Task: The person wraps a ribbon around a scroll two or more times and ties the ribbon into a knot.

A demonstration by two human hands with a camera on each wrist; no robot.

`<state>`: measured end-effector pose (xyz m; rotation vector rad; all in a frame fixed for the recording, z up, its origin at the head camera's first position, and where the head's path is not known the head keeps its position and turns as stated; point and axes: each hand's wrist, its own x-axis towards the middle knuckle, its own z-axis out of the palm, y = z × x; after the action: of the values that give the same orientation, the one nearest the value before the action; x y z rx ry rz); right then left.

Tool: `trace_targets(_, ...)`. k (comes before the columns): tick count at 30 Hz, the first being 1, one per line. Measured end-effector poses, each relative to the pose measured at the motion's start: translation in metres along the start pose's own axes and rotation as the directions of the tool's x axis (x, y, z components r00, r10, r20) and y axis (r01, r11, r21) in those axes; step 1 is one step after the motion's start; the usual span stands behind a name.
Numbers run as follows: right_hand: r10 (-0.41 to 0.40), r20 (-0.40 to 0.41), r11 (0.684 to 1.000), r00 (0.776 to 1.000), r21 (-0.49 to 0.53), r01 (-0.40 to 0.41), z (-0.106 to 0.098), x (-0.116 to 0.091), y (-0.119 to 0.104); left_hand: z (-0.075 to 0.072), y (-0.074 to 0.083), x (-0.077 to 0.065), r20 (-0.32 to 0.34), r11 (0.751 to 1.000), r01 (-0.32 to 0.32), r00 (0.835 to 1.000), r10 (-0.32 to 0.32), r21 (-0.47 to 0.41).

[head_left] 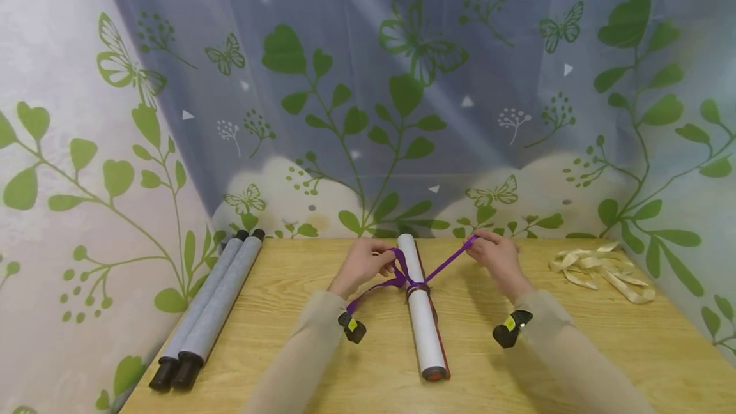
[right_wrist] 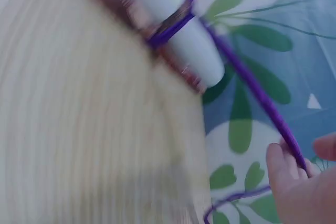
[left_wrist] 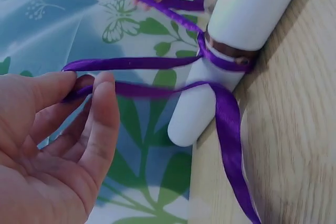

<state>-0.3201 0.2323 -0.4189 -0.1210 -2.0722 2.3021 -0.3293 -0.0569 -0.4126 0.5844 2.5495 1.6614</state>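
A white rolled scroll lies lengthwise on the wooden table, with a dark end cap and a reddish strip along its right side. A brown band and a purple ribbon go round its middle. To the left of the scroll, my left hand holds a loop of the ribbon with thumb and fingers; a loose tail hangs below it. On the other side my right hand pinches another length of ribbon, stretched straight from the scroll. A short end trails past its fingers.
Two grey rolled scrolls with black ends lie side by side at the table's left edge. A loose heap of cream ribbon lies at the right. Behind the table hangs a leaf-and-butterfly patterned curtain.
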Motion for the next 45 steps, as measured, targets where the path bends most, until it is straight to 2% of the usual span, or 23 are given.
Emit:
trace_targets(1, 0.022, -0.006, 0.995, 1.000, 0.103, -0.021, 0.001, 0.001, -0.004, 0.002, 0.000, 0.001, 0.009, 1.000, 0.000, 1.000, 0.001, -0.016)
trace_targets(3, 0.049, -0.028, 0.969, 0.998, 0.243, -0.040, 0.003, 0.002, -0.011, 0.004, 0.001, 0.002, 0.029, 0.999, 0.007, 1.000, -0.006, -0.039)
trace_targets(5, 0.050, -0.081, 0.953, 0.995, 0.302, -0.023, 0.004, 0.003, -0.017, 0.006, 0.001, 0.002, 0.048, 0.999, 0.018, 0.999, -0.016, -0.045)
trace_targets(7, 0.019, -0.126, 0.975, 0.992, 0.222, 0.010, 0.004, 0.005, -0.021, 0.006, 0.001, 0.003, 0.058, 1.000, 0.025, 0.998, -0.024, -0.017)
trace_targets(9, -0.034, -0.139, 0.997, 0.990, 0.062, 0.043, 0.004, 0.008, -0.024, 0.005, 0.002, 0.003, 0.063, 0.999, 0.015, 0.998, -0.017, 0.031)
trace_targets(10, -0.060, -0.126, 0.998, 0.990, -0.022, 0.058, 0.005, 0.010, -0.026, 0.004, 0.002, 0.003, 0.065, 0.998, 0.001, 0.998, -0.005, 0.063)
trace_targets(13, -0.105, -0.018, 0.968, 0.994, -0.230, 0.098, 0.011, 0.014, -0.029, 0.002, 0.005, 0.003, 0.076, 0.985, -0.059, 0.996, 0.047, 0.164)
trace_targets(15, -0.120, 0.084, 0.941, 0.989, -0.308, 0.140, 0.019, 0.017, -0.033, 0.002, 0.007, 0.003, 0.091, 0.974, -0.096, 0.993, 0.078, 0.207)
trace_targets(18, -0.127, 0.226, 0.922, 0.966, -0.331, 0.199, 0.036, 0.019, -0.040, 0.003, 0.009, 0.002, 0.102, 0.965, -0.121, 0.990, 0.099, 0.233)
trace_targets(22, -0.145, 0.390, 0.901, 0.909, -0.327, 0.284, 0.061, 0.018, -0.045, 0.004, 0.008, 0.003, 0.101, 0.967, -0.115, 0.990, 0.094, 0.226)
trace_targets(25, -0.148, 0.471, 0.858, 0.870, -0.376, 0.349, 0.074, 0.016, -0.039, 0.005, 0.007, 0.004, 0.109, 0.971, -0.106, 0.990, 0.084, 0.214)
trace_targets(29, -0.141, 0.516, 0.778, 0.845, -0.471, 0.417, 0.082, 0.017, -0.022, 0.005, 0.009, 0.004, 0.125, 0.973, -0.103, 0.989, 0.078, 0.207)
trace_targets(33, -0.113, 0.569, 0.712, 0.815, -0.526, 0.466, 0.083, 0.019, -0.008, 0.005, 0.008, 0.004, 0.130, 0.975, -0.096, 0.989, 0.071, 0.202)
trace_targets(37, -0.103, 0.612, 0.687, 0.784, -0.527, 0.501, 0.083, 0.020, -0.001, 0.006, 0.006, 0.004, 0.127, 0.974, -0.101, 0.989, 0.076, 0.201)
trace_targets(40, -0.105, 0.633, 0.681, 0.767, -0.516, 0.519, 0.083, 0.020, 0.000, 0.008, 0.004, 0.004, 0.113, 0.977, -0.104, 0.990, 0.084, 0.186)
trace_targets(45, -0.096, 0.664, 0.646, 0.741, -0.526, 0.554, 0.082, 0.015, -0.004, 0.011, 0.004, 0.004, 0.086, 0.983, -0.089, 0.993, 0.075, 0.162)
